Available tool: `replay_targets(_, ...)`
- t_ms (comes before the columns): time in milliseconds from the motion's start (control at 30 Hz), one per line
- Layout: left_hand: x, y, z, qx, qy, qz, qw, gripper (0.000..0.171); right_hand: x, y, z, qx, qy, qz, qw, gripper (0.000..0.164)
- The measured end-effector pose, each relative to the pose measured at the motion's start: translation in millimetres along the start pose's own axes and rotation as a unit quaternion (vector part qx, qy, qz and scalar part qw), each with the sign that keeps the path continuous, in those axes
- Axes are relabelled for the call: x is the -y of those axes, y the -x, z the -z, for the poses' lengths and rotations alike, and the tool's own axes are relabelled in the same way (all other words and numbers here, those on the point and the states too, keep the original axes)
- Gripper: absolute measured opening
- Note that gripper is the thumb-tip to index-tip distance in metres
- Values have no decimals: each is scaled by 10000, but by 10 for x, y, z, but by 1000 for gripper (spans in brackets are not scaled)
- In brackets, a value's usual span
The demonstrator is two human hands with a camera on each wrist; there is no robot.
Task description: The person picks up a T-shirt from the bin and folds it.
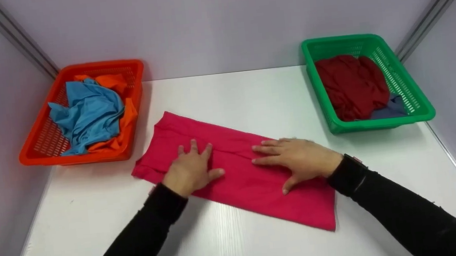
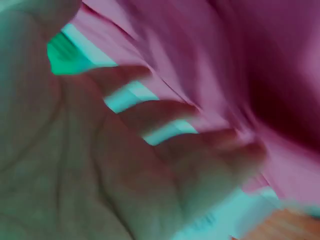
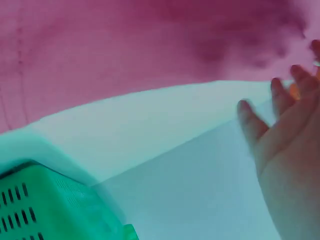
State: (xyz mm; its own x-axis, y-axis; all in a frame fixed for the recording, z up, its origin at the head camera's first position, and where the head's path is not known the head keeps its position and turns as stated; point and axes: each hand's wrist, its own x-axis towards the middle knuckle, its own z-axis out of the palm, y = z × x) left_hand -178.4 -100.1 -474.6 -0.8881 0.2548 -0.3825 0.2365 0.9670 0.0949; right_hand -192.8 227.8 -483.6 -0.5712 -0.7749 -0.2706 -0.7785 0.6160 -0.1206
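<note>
A pink garment (image 1: pixel 237 178), folded into a long strip, lies slantwise on the white table in the head view. My left hand (image 1: pixel 190 170) rests on its left part with fingers spread. On the right part lies my right hand (image 1: pixel 299 158), fingers spread and pointing left. Light creases run along the cloth between the hands. In the left wrist view the pink cloth (image 2: pixel 200 55) fills the area past my fingers. The right wrist view shows spread fingers (image 3: pixel 250 120) beside the pink cloth (image 3: pixel 115 55).
An orange-red basket (image 1: pixel 29 151) at the back left holds blue cloth (image 1: pixel 91 112) and orange cloth (image 1: pixel 127 119). At the back right, a green basket (image 1: pixel 418 101) contains dark red cloth (image 1: pixel 352 85) and a bluish-grey cloth (image 1: pixel 391 108). Pale walls (image 1: pixel 217 23) enclose the white table (image 1: pixel 224 90) behind and at both sides.
</note>
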Motion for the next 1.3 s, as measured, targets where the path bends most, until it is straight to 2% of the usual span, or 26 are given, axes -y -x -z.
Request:
replay_targets(100, -115, 77, -102, -99, -72, 119, 9999, 101, 9, -6, -38, 179, -221, 30, 9996, 106)
replay_targets(267, -89, 39, -154, -232, -90, -102, 9996, 103, 69, 12, -54, 175, -441, -177, 9987, 104)
replay_targets(433, 46, -125, -102, -187, 44, -533, 9984, 101, 206, 38, -69, -23, -380, -422, 9984, 103)
replay_targets(633, 227, -384, -26, -224, 178, -1088, 9936, 101, 474, 43, -99, -316, -257, -797, 9960, 103)
replay_targets(767, 320, -527, -14, -353, 206, -1453, 9885, 98, 635, 8, -129, -353, -97, -1032, 9940, 105)
replay_targets(867, 341, -588, -6, -411, 229, -1566, 9865, 98, 667, -17, -139, -292, -10, -1123, 9932, 105)
replay_targets(1000, 285, -567, 13, -478, 92, -1413, 9888, 99, 566, -35, -80, -204, 112, -1030, 9944, 95)
replay_targets(1133, 81, -423, 28, -485, -361, -914, 9940, 93, 352, -54, 21, -229, 334, -561, 9976, 80)
replay_targets(1233, -147, -276, 12, -403, -299, -457, 9977, 87, 193, -76, 68, -165, 277, -115, 9994, 86)
replay_targets(1300, -290, -184, -18, -355, -101, -283, 9989, 84, 119, -90, 71, -61, 146, 149, 9998, 95)
